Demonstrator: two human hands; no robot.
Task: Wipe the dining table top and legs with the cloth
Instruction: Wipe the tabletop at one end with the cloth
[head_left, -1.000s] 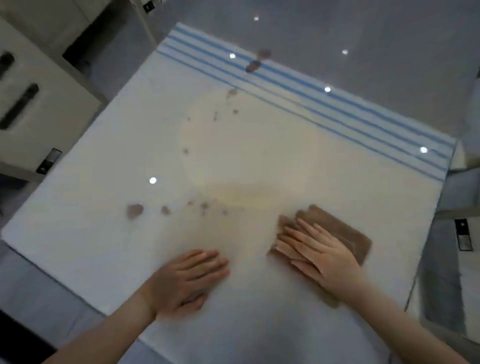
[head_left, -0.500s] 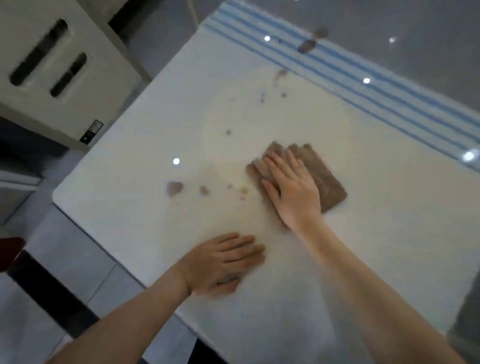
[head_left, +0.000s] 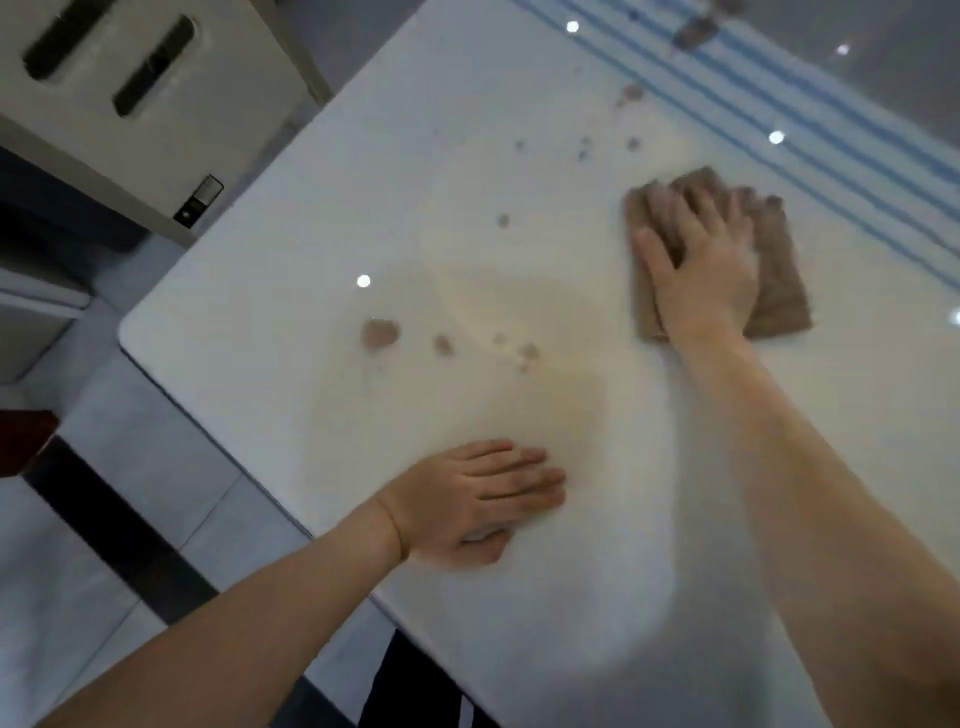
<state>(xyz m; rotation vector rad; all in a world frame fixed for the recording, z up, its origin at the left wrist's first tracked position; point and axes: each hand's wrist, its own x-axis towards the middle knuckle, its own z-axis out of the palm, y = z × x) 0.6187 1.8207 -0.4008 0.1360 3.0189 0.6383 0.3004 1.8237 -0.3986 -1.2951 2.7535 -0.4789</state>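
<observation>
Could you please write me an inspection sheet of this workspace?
Surface: white glossy table top, blue stripes along the far edge.
Job's things: folded brown cloth flat on the table top, near the stripes.
Clutter: brownish spots scattered left of the cloth.
Hands: right hand presses flat on the cloth; left hand rests flat on the table top.
Cables: nothing seen.
Surroundings: beige panel with two dark slots at upper left; grey tiled floor.

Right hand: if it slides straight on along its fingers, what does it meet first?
Nothing upright: past the cloth only bare table top, then the blue stripes. Small brown spots lie just left of that line, roughly.
</observation>
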